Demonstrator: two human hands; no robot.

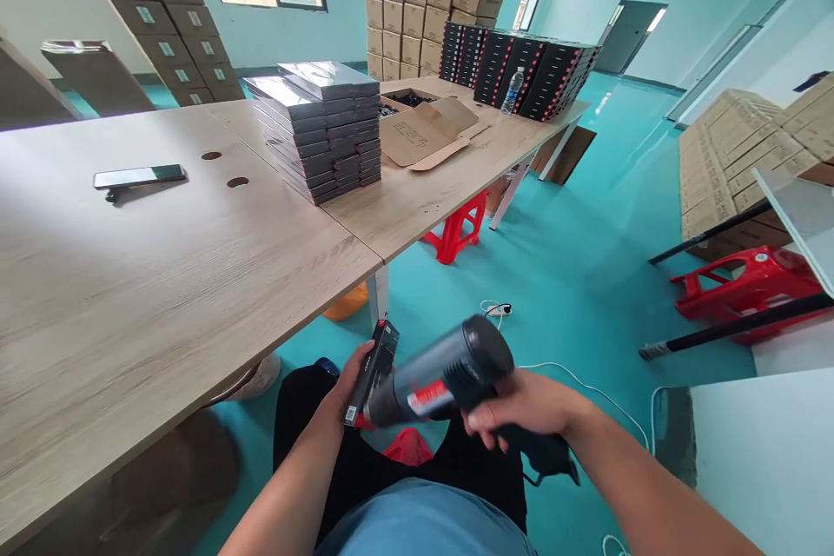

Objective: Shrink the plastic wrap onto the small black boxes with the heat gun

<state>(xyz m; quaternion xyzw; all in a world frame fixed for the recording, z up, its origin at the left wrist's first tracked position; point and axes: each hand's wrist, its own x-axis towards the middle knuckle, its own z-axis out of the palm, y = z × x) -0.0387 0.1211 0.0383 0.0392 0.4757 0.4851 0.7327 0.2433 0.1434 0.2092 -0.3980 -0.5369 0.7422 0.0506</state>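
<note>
My left hand (350, 378) grips a slim black box (373, 372) with red trim, held on edge over my lap below the table edge. My right hand (521, 408) is closed round the handle of a dark heat gun (449, 373) with a red label. The gun's nozzle points left and sits right against the lower end of the box. The gun's cable (586, 387) trails off across the floor to the right.
A wooden table (130, 278) is at my left, with a phone (139, 177) and a stack of wrapped black boxes (322, 130) on it. Farther along are an open carton (423, 126), a water bottle (513, 91) and upright black boxes (521, 69). Red stools (456, 230) stand on the teal floor.
</note>
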